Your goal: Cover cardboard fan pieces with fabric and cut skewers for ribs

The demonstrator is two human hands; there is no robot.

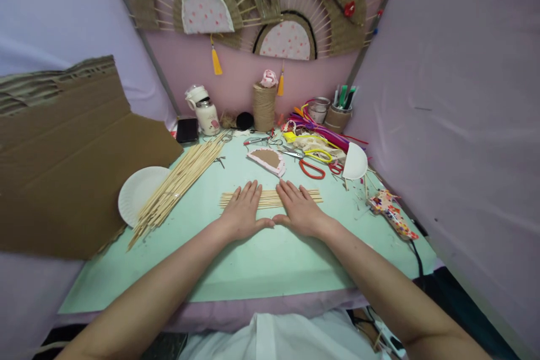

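Several thin bamboo sticks lie side by side, running left to right on the pale green table in front of me. My left hand rests flat on their left part with its fingers stretched out. On their right part lies my right hand, also flat with fingers extended. The two thumbs point inward and nearly touch. Beneath both palms the middle stretches of the sticks are hidden. Just beyond the fingertips sits a half-round cardboard piece edged with pink cloth.
A large bundle of sticks partly covers a white paper plate at left, beside a big cardboard sheet. Scissors, a twine roll and pipe cleaners stand at the back. A patterned glue gun lies at right.
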